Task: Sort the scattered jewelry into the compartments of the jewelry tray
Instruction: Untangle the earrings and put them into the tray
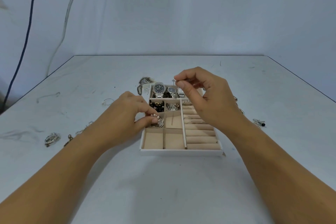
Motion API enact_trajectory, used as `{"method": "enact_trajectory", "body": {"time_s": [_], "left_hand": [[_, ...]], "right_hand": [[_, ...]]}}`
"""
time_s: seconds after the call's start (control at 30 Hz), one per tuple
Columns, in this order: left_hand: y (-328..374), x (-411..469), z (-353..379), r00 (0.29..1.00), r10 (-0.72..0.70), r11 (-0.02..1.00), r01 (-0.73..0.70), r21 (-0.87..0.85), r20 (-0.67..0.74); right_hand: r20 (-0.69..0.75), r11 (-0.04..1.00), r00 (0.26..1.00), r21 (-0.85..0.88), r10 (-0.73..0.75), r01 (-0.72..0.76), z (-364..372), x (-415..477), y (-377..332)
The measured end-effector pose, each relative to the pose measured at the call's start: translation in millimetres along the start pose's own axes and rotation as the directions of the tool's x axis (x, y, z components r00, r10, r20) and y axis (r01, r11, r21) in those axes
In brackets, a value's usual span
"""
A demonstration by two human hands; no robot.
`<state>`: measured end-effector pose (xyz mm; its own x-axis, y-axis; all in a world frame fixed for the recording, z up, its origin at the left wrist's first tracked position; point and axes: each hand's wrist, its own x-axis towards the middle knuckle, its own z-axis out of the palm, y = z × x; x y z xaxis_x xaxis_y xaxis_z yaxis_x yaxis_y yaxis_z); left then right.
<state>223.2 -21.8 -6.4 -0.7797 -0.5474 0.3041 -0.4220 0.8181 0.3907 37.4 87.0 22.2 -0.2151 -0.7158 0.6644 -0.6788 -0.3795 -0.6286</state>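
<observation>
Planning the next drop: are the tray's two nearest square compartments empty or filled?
Empty. Both nearest compartments of the jewelry tray show only bare beige lining.

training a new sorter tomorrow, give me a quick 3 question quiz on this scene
1. True or false: the right hand pinches a thin silver piece.
2. The left hand has its grip on: A a pearl piece, B a coin, C a key.
3. Fill in: the two nearest square compartments of the tray hold ____.
Key: 1 true; 2 A; 3 nothing.
</observation>
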Motion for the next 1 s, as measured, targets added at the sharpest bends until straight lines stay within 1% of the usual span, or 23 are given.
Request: {"method": "enact_trajectory", "body": {"time_s": [0.2,0.27,0.5,0.63,0.8,1.0], "left_hand": [[-4.7,-6.7,-4.5,0.997,0.06,0.988,-0.067,0.14,0.055],[-6.4,-14.6,-7.5,0.995,0.074,0.989,-0.082,0.127,0.064],[-7.3,-40.9,0.3,0.998,0.057,0.998,-0.058,0.028,0.036],[-5.6,-44.7,9.2,0.997,0.046,0.996,-0.05,0.074,0.056],[-2.8,-47.1,11.8,0.998,0.055,0.992,-0.058,0.113,0.036],[-2.2,-47.5,12.0,0.998,0.059,0.992,-0.062,0.115,0.029]], "right_hand": [[0.033,1.0,0.999,-0.019,-0.007,0.008,4.5,-3.0,-0.8],[0.044,1.0,0.999,-0.026,-0.015,0.017,5.9,-3.5,-1.1],[0.094,0.995,0.992,-0.042,-0.089,0.093,12.7,-1.0,-10.1],[0.099,0.99,0.987,-0.061,-0.125,0.131,11.0,6.4,-19.5],[0.092,0.991,0.989,-0.058,-0.113,0.119,10.8,15.4,-26.0],[0.077,0.995,0.993,-0.029,-0.092,0.094,23.6,11.2,-22.2]]}}
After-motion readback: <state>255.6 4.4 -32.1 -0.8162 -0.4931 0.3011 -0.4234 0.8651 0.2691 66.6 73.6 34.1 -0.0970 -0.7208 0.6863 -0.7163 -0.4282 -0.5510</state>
